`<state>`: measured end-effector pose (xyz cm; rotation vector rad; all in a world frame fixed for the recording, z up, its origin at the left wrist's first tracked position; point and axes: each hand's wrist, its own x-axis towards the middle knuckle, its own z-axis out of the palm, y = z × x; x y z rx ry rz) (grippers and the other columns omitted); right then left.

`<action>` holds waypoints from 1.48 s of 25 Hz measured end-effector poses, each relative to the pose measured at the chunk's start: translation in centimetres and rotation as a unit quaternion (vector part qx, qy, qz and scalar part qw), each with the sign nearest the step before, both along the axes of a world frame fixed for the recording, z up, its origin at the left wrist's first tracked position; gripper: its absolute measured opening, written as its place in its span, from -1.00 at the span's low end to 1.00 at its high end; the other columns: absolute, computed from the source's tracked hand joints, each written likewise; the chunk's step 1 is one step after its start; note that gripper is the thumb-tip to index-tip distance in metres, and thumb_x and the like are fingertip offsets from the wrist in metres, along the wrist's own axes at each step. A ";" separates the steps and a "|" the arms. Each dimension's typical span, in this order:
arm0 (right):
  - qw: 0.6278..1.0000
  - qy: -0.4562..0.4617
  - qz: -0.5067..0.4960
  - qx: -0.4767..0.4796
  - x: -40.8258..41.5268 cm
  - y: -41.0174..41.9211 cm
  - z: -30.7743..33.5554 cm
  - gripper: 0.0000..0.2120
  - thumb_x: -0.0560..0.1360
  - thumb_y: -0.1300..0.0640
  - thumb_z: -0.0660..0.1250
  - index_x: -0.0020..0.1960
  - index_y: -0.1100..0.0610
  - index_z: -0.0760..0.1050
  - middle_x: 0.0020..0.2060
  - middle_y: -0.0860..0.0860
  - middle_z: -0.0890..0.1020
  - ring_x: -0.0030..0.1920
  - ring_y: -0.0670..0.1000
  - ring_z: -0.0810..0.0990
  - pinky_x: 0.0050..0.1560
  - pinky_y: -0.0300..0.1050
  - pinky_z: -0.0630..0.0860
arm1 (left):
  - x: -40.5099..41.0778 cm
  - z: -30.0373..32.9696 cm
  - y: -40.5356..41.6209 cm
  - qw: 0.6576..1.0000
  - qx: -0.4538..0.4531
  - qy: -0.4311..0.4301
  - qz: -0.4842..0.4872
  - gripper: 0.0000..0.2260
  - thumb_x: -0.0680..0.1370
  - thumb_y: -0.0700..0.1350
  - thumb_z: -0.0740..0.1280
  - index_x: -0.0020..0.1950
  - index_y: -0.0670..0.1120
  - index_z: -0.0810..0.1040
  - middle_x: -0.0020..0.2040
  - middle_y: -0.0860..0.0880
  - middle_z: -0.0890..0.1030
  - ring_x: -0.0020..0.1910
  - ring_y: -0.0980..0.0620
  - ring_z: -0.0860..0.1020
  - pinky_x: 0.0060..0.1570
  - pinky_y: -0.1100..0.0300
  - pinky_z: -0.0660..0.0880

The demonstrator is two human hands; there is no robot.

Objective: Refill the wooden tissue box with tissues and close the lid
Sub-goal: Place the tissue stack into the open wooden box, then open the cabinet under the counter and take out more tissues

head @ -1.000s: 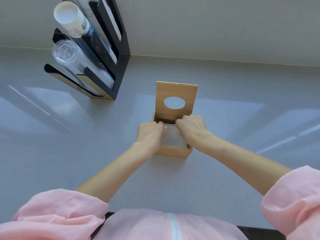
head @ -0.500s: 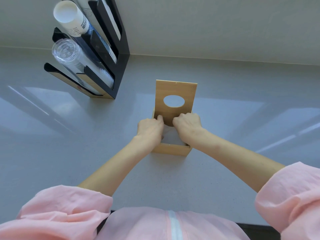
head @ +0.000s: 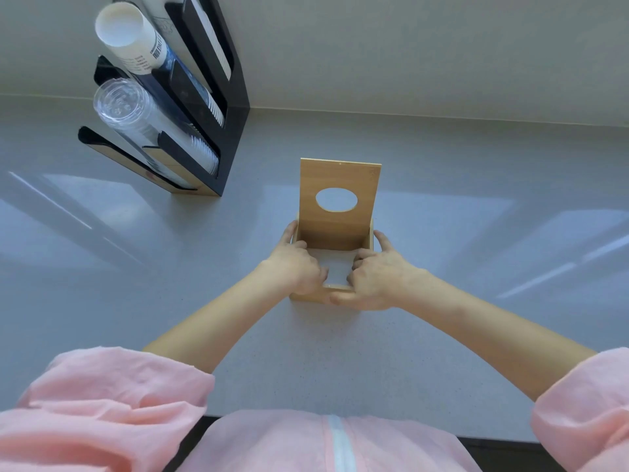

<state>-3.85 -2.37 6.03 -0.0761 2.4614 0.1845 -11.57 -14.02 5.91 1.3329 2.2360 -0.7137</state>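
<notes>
Right now the wooden tissue box [head: 308,294] sits mid-frame on the grey surface [head: 442,233], its lid [head: 340,180] standing upright. Both hands curl over the box's side walls, the left hand [head: 296,264] and right hand [head: 374,277] each with fingers pressing down on the white tissues [head: 335,267] inside.

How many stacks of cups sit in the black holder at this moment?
2 clearly show in the black holder: a white paper cup stack in an upper slot and a clear plastic cup stack below it. The frame's top edge cuts off the holder, so more may be hidden.
</notes>
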 end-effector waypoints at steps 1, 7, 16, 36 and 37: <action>1.000 -0.010 0.015 0.019 -0.2 -0.1 0.0 -0.31 0.50 -0.31 -0.10 0.05 0.17 0.60 0.11 0.10 0.60 0.37 0.00 0.27 0.45 0.27 -0.28 | 0.0 0.0 0.0 1.000 0.006 -0.004 0.010 -0.53 0.62 -0.04 -0.10 0.04 -0.15 0.59 0.04 -0.08 0.63 0.29 -0.08 0.33 0.42 -0.14 -0.34; 0.999 0.030 0.022 0.008 0.0 -0.2 0.1 -0.54 0.48 -0.20 0.12 0.08 0.12 0.56 0.08 0.07 0.58 0.34 0.02 0.32 0.45 0.31 -0.19 | 0.2 -0.5 -1.1 0.982 0.172 -0.032 0.067 -0.60 0.59 -0.09 -0.03 -0.10 -0.19 0.58 -0.11 -0.14 0.64 0.12 -0.03 0.46 0.43 -0.11 -0.32; 0.917 0.275 -0.177 -0.230 3.9 0.9 2.1 -0.47 0.57 -0.01 0.14 0.49 0.02 0.09 0.44 -0.06 0.30 0.46 -0.07 0.21 0.51 -0.06 -0.07 | 2.2 0.4 -5.1 0.879 0.433 -0.023 0.198 -0.56 0.54 0.01 0.07 0.39 -0.08 0.34 0.39 -0.04 0.43 0.43 0.00 0.30 0.41 0.06 0.14; 0.899 0.297 -0.252 -0.201 14.8 -6.3 -1.8 -0.31 0.52 -0.14 0.17 0.52 0.01 -0.08 0.54 -0.03 0.00 0.54 -0.02 -0.10 0.50 0.03 -0.20 | 13.0 -1.8 -10.5 0.902 0.354 0.006 0.246 -0.45 0.56 0.08 0.06 0.51 -0.05 0.01 0.55 -0.08 -0.02 0.53 -0.05 -0.10 0.47 -0.02 -0.19; 0.901 0.293 -0.250 -0.198 15.9 -6.4 -1.8 -0.31 0.52 -0.14 0.16 0.52 0.01 -0.08 0.54 -0.03 -0.01 0.54 -0.03 -0.10 0.50 0.03 -0.20 | 14.1 -1.6 -10.6 0.900 0.358 0.011 0.247 -0.44 0.56 0.10 0.03 0.51 -0.05 0.02 0.55 -0.09 -0.01 0.53 -0.05 -0.10 0.47 -0.02 -0.19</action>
